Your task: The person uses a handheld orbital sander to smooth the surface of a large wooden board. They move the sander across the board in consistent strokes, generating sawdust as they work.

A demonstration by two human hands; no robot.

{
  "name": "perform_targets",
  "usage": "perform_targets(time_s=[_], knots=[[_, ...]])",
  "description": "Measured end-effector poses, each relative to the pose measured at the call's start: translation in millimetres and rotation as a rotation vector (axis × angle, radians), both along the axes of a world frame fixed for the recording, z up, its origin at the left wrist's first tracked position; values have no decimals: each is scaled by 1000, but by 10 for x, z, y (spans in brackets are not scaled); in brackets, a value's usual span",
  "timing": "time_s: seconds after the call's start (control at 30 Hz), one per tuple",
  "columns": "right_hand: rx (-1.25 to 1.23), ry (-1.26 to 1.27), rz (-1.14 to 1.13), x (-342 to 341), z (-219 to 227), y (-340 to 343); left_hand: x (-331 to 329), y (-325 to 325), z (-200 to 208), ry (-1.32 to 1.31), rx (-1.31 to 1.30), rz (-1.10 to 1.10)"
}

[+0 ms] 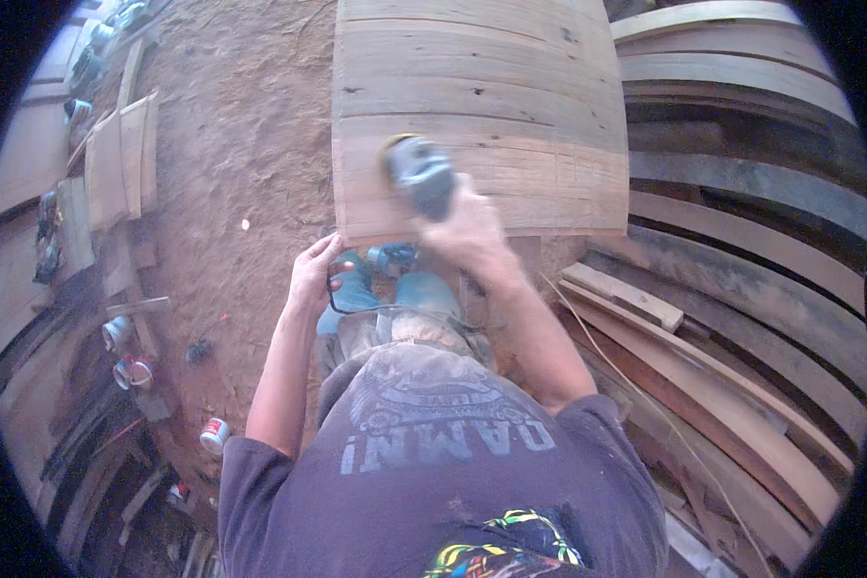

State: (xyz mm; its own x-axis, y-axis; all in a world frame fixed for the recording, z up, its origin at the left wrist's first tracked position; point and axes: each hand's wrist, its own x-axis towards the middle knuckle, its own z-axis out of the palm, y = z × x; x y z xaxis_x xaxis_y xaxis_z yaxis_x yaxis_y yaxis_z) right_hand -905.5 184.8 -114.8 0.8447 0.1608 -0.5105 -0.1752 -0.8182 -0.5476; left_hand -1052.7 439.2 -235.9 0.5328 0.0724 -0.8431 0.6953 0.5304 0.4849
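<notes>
A wide panel of pale wooden planks lies in front of me. My right hand grips a power sander, grey with a yellow rim, over the panel's near left part. Motion smears both the hand and the tool, so the sander's exact kind is unclear. At the panel's near left corner is my left hand, its fingers closed around a black cord and its fingertips at the wood's edge. The cord loops across in front of my waist toward the right.
Long boards and beams are stacked along the right, with a thin pale cord across them. Brown dirt ground lies to the left. Beyond it are wood pieces, a white-and-red can and other small containers.
</notes>
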Motion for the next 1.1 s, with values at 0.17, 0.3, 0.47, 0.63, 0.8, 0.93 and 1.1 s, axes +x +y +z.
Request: perform_targets(time_s=[0.17, 0.3, 0.47, 0.63, 0.8, 0.93, 1.1], knots=[[-101, 17, 78, 120, 44, 332, 7, -8, 106, 20, 1, -47], [-163, -34, -63, 182, 71, -417, 0, 2, 81, 39, -34, -42], [-211, -163, -208, 290, -100, -1257, 13, -18, 157, 23, -18, -14], [-250, -150, -379, 530, 6, -2062, -22, -41, 159, 4, 32, 102], [279, -161, -754, 566, -251, -3033, 39, 55, 349, -68, 167, 237], [548, -106, -896, 394, -118, -3076, 224, 543, 849, -289, 30, 402], [445, -179, -638, 367, -168, -2135, 632, 766, 938, -297, 305, -80]])
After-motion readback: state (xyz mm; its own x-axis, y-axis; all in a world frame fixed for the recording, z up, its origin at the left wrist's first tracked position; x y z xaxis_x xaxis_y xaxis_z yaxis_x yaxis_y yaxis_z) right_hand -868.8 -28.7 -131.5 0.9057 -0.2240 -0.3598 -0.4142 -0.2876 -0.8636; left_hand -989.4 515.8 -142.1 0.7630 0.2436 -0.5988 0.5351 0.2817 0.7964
